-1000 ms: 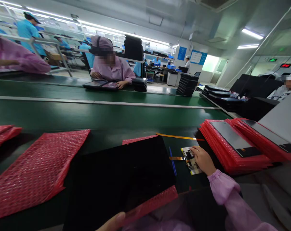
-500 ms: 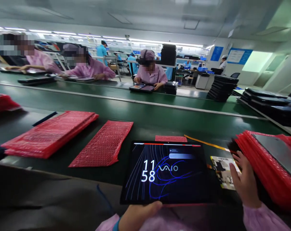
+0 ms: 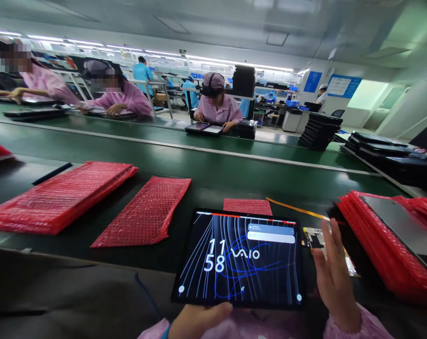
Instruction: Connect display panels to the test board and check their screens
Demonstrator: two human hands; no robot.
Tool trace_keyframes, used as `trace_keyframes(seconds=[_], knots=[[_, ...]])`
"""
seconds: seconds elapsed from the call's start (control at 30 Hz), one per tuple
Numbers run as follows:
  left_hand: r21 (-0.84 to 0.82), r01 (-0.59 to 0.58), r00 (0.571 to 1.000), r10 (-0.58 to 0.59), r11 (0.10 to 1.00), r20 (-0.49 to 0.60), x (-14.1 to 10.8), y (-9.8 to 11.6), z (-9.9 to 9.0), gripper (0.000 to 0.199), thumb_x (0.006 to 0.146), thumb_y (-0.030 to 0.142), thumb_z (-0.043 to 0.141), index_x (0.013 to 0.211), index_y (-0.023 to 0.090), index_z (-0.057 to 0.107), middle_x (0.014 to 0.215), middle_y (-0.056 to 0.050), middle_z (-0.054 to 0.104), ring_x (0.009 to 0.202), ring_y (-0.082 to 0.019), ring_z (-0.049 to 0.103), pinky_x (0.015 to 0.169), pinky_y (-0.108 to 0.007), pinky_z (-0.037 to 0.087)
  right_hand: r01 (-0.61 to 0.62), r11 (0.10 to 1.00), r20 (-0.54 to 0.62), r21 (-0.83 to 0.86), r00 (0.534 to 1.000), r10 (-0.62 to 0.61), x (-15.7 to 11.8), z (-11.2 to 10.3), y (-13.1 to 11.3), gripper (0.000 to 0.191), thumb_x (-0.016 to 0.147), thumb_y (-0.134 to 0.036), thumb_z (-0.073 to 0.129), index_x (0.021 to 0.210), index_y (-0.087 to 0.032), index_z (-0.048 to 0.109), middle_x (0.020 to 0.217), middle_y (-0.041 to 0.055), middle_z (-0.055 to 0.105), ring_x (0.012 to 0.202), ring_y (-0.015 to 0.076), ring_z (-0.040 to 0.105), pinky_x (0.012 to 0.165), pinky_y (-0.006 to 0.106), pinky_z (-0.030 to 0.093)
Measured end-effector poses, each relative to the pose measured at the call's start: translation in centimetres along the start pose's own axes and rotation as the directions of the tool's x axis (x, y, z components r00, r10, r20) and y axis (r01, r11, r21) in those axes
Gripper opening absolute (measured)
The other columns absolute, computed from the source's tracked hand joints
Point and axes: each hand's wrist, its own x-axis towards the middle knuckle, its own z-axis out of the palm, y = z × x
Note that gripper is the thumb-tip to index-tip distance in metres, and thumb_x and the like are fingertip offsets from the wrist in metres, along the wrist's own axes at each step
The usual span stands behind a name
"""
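My left hand [image 3: 201, 321] grips the bottom edge of a tablet [image 3: 242, 263], thumb at its lower border. The lit screen shows 11 58, the word VAIO, blue and white lines and two notification bars. To the right of the tablet, my right hand [image 3: 335, 278] is raised with fingers stretched out, holding nothing. Behind its fingers lies a circuit board [image 3: 312, 237], partly hidden, near an orange flat cable [image 3: 298, 207]. A small piece of red bubble wrap [image 3: 247, 206] shows beyond the tablet's top edge.
Red bubble-wrap sleeves lie in a stack [image 3: 65, 193] at left and singly [image 3: 146, 212]. More sleeves [image 3: 386, 249] with a grey panel [image 3: 400, 226] are at right. Across the green bench [image 3: 157, 153], people in pink work beside stacks of dark devices [image 3: 319, 131].
My right hand has moved left, closer to the tablet. The screen is brighter, with a second notification bar and corner icons. The whole view has shifted slightly.
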Motion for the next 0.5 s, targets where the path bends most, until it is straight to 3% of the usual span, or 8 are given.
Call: trace_keyframes(seconds=[0.07, 0.13, 0.2, 0.27, 0.33, 0.4, 0.47, 0.5], knots=[[-0.023, 0.027, 0.997, -0.025, 0.999, 0.069, 0.2, 0.1, -0.3, 0.061, 0.062, 0.081, 0.059, 0.085, 0.028, 0.081, 0.095, -0.004, 0.077, 0.104, -0.033, 0.066, 0.102, -0.042, 0.047, -0.198, 0.951, 0.046, 0.238, 0.98, 0.193, -0.9, 0.3, 0.4, 0.062, 0.094, -0.048, 0.042, 0.151, -0.034, 0.02, 0.161, 0.0033, 0.017, 0.146, 0.0306, 0.018, 0.115, 0.062, 0.015], [-0.067, 0.03, 0.992, -0.022, 0.997, 0.127, 0.6, -0.2, -0.5, 0.061, 0.062, 0.08, 0.06, 0.086, 0.028, 0.081, 0.094, -0.004, 0.077, 0.099, -0.033, 0.068, 0.098, -0.043, 0.05, -0.373, 0.784, 0.293, 0.495, 0.922, 0.253, -2.2, 0.4, 0.2, 0.064, 0.089, -0.055, 0.048, 0.147, -0.033, 0.032, 0.153, 0.007, 0.037, 0.14, 0.0305, 0.034, 0.111, 0.056, 0.031], [-0.092, 0.021, 0.985, -0.005, 0.995, 0.172, 0.9, -0.7, -0.8, 0.059, 0.063, 0.08, 0.059, 0.085, 0.03, 0.081, 0.092, -0.004, 0.078, 0.096, -0.033, 0.069, 0.096, -0.043, 0.052, -0.568, 0.554, 0.561, 0.608, 0.802, 0.206, -3.4, 0.3, -0.8, 0.067, 0.079, -0.057, 0.06, 0.14, -0.033, 0.043, 0.142, 0.0079, 0.053, 0.13, 0.0308, 0.048, 0.096, 0.047, 0.049], [-0.049, 0.022, 0.992, -0.016, 0.999, 0.126, 1.1, -1.3, -0.8, 0.056, 0.061, 0.08, 0.06, 0.084, 0.032, 0.08, 0.09, -0.003, 0.078, 0.099, -0.034, 0.068, 0.1, -0.044, 0.049, -0.724, 0.363, 0.721, 0.586, 0.671, 0.173, -4.2, 0.0, -2.2, 0.07, 0.069, -0.05, 0.071, 0.135, -0.038, 0.049, 0.127, 0.0052, 0.065, 0.114, 0.0298, 0.062, 0.083, 0.041, 0.055], [0.004, 0.024, 0.999, -0.024, 1.0, 0.042, 1.1, -1.5, -0.7, 0.058, 0.06, 0.08, 0.06, 0.086, 0.033, 0.08, 0.088, -0.003, 0.078, 0.104, -0.035, 0.066, 0.105, -0.046, 0.045, -0.796, 0.235, 0.774, 0.557, 0.601, 0.2, -4.6, -0.1, -3.4, 0.068, 0.063, -0.04, 0.074, 0.128, -0.044, 0.054, 0.108, 0.0009, 0.073, 0.095, 0.0285, 0.07, 0.078, 0.041, 0.056], [0.015, 0.03, 0.998, -0.031, 0.999, 0.047, 1.1, -1.4, -0.7, 0.061, 0.062, 0.08, 0.06, 0.091, 0.03, 0.08, 0.087, -0.005, 0.078, 0.103, -0.035, 0.066, 0.104, -0.048, 0.046, -0.806, 0.146, 0.765, 0.573, 0.59, 0.257, -4.7, -0.1, -4.1, 0.063, 0.06, -0.035, 0.074, 0.12, -0.046, 0.06, 0.091, -0.0011, 0.076, 0.083, 0.0286, 0.073, 0.075, 0.042, 0.056], [0.024, 0.015, 0.998, -0.016, 1.0, 0.053, 1.0, -0.9, -0.9, 0.066, 0.063, 0.078, 0.061, 0.102, 0.027, 0.077, 0.09, -0.007, 0.077, 0.1, -0.036, 0.067, 0.097, -0.049, 0.051, -0.81, 0.087, 0.757, 0.579, 0.574, 0.312, -4.7, 0.0, -4.0, 0.061, 0.057, -0.03, 0.074, 0.115, -0.045, 0.064, 0.087, -0.0014, 0.077, 0.079, 0.0291, 0.073, 0.068, 0.041, 0.056], [0.059, -0.013, 1.0, 0.013, 0.998, 0.005, 1.0, -0.5, -1.2, 0.069, 0.063, 0.077, 0.062, 0.11, 0.027, 0.074, 0.093, -0.007, 0.077, 0.1, -0.036, 0.067, 0.094, -0.049, 0.053, -0.816, 0.061, 0.76, 0.575, 0.56, 0.331, -4.7, 0.1, -3.7, 0.061, 0.056, -0.028, 0.074, 0.114, -0.045, 0.065, 0.089, -0.0021, 0.077, 0.078, 0.029, 0.073, 0.066, 0.04, 0.056]])
